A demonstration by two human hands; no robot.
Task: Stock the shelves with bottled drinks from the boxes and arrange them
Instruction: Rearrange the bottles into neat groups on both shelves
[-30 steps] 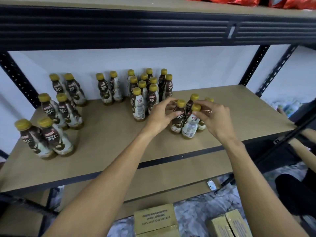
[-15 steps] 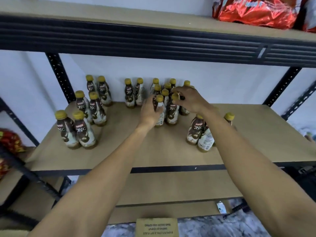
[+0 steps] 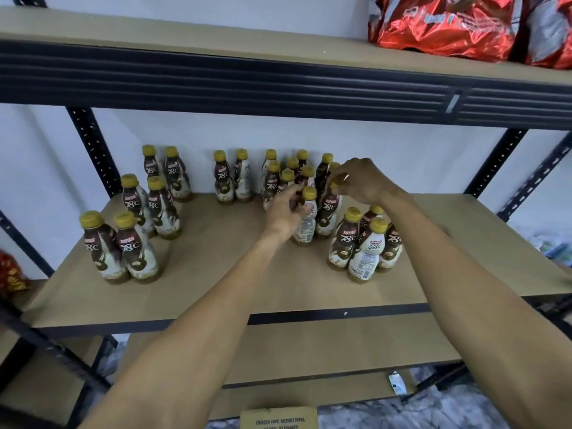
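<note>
Reaching past the front bottles (image 3: 365,246) handled a second ago, the left hand (image 3: 284,213) grips a white-labelled bottle (image 3: 305,226); the right hand (image 3: 363,181) pinches the cap of a brown bottle (image 3: 328,212). Tidying moves rearward.

"KOPIKO 78°C" read clear on the labels of the brown-and-cream plastic bottles with yellow caps (image 3: 135,252). The tan cardboard box (image 3: 278,418) showed upside-down print, the red foil bags (image 3: 439,26) white lettering, both too blurred to read.

Soft even light, warped edges

left hand (image 3: 284,213): front cluster (image 3: 365,243) to pale bottle (image 3: 306,226) | right hand (image 3: 363,181): to neighbouring cap (image 3: 335,184)
</note>
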